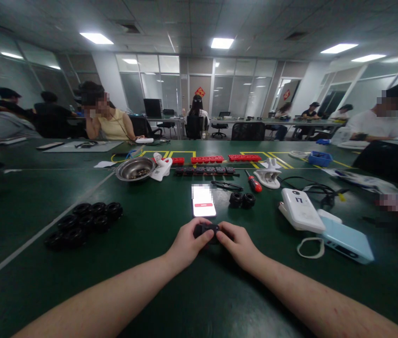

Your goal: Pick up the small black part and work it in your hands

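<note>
Between my two hands is a small black part (204, 228), close above the green table (156, 300). My left hand (188, 241) has its fingers wrapped round the part's left side, with the thumb along its front. At the right end, my right hand (237, 241) pinches the same part between thumb and fingers. The fingers cover much of it, so its exact kind is unclear. Just beyond my hands lies a phone (204, 202) with a lit screen. A pair of black ring-shaped parts (241, 200) sits to the right of the phone.
Several similar black parts (82, 220) are grouped at left. Farther back are a metal bowl (123, 174), red strips (207, 159), a black strip (204, 171) and a red-handled screwdriver (254, 184). A white power bank (301, 211) and light-blue box (348, 239) lie right. People sit beyond.
</note>
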`<state>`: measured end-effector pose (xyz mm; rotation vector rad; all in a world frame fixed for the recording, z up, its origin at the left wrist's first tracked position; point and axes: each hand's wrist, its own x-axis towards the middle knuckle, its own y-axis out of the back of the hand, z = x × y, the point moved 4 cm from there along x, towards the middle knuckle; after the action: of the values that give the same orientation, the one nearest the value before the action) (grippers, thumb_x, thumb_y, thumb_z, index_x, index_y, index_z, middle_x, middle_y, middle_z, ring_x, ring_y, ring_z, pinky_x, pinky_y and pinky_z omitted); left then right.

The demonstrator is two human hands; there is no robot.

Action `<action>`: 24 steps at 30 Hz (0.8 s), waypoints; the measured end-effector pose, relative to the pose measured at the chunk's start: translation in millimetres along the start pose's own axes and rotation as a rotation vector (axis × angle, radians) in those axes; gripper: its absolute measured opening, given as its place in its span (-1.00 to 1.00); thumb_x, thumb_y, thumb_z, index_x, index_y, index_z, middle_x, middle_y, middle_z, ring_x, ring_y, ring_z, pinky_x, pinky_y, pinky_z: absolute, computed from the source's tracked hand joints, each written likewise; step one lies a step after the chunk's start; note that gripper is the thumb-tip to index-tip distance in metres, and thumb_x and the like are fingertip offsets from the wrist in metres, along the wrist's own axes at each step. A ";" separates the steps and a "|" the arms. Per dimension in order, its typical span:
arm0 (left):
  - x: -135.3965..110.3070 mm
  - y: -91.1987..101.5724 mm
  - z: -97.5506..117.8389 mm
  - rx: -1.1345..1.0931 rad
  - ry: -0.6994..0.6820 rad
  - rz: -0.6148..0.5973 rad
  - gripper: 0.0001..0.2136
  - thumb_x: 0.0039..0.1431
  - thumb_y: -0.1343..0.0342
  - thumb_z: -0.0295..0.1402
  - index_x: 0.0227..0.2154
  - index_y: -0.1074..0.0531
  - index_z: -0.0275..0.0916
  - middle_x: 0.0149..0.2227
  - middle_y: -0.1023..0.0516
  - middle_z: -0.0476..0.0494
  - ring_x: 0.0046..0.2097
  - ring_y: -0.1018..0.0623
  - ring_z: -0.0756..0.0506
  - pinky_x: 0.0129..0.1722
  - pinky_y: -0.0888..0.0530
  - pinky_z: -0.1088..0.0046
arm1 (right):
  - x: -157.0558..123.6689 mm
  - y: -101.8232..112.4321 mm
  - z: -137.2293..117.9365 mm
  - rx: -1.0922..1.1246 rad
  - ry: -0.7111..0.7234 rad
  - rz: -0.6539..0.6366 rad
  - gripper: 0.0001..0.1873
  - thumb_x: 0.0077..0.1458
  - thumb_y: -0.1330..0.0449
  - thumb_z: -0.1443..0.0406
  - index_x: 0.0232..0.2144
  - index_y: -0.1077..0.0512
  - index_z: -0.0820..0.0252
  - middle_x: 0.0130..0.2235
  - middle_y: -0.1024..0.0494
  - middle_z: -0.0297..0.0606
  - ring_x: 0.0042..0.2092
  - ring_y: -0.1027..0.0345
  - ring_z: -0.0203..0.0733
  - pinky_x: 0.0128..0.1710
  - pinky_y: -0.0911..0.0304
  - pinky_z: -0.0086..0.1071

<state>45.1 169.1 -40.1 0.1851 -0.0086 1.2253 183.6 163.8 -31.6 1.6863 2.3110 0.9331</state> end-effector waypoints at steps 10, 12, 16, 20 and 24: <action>4.3 0.5 -0.1 -0.077 0.123 0.020 -0.69 -0.03 -0.04 -0.16 -0.32 -0.30 -0.32 -0.43 -0.36 -0.05 -0.50 -0.41 0.01 -0.53 -0.37 0.49 | 0.4 -1.5 -3.3 -0.001 -0.004 -0.046 -0.70 0.01 -0.06 0.14 -0.27 -0.30 0.24 -0.45 -0.35 -0.32 -0.44 -0.19 -0.27 -0.46 -0.10 -0.42; 3.2 0.5 2.4 -0.073 0.124 0.036 -0.71 -0.04 -0.06 -0.18 -0.33 -0.30 -0.31 -0.42 -0.36 -0.05 -0.48 -0.41 -0.01 -0.52 -0.38 0.47 | -0.2 -1.6 -5.1 0.018 0.014 -0.041 -0.70 0.04 -0.02 0.13 -0.26 -0.28 0.23 -0.42 -0.36 -0.30 -0.42 -0.20 -0.26 -0.43 -0.12 -0.41; 0.1 0.7 7.6 -0.048 0.093 0.047 -0.73 -0.04 -0.07 -0.20 -0.33 -0.31 -0.29 -0.38 -0.36 -0.06 -0.43 -0.43 -0.03 -0.48 -0.41 0.45 | -1.8 0.3 -7.7 0.023 0.039 0.003 -0.70 0.06 0.02 0.10 -0.29 -0.27 0.22 -0.41 -0.37 -0.30 -0.40 -0.21 -0.25 -0.41 -0.12 -0.40; -0.6 1.5 7.8 -0.027 0.068 0.052 -0.73 -0.03 -0.08 -0.21 -0.31 -0.31 -0.29 -0.35 -0.36 -0.08 -0.39 -0.43 -0.04 -0.47 -0.41 0.46 | -1.5 0.9 -6.5 -0.045 0.006 0.014 -0.71 0.03 -0.03 0.10 -0.40 -0.30 0.22 -0.49 -0.32 -0.35 -0.46 -0.17 -0.28 -0.48 -0.09 -0.42; 2.3 0.6 2.6 -0.049 0.072 0.004 -0.68 0.01 -0.02 -0.16 -0.27 -0.30 -0.31 -0.37 -0.38 -0.08 -0.47 -0.41 0.00 -0.52 -0.37 0.51 | -0.6 1.6 -4.8 -0.089 -0.030 0.025 -0.77 0.01 -0.08 0.16 -0.39 -0.31 0.22 -0.49 -0.32 -0.36 -0.46 -0.17 -0.28 -0.48 -0.11 -0.42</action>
<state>45.6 171.1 -37.2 0.0984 0.0239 1.2344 183.0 161.6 -27.0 1.6864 2.2001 0.9923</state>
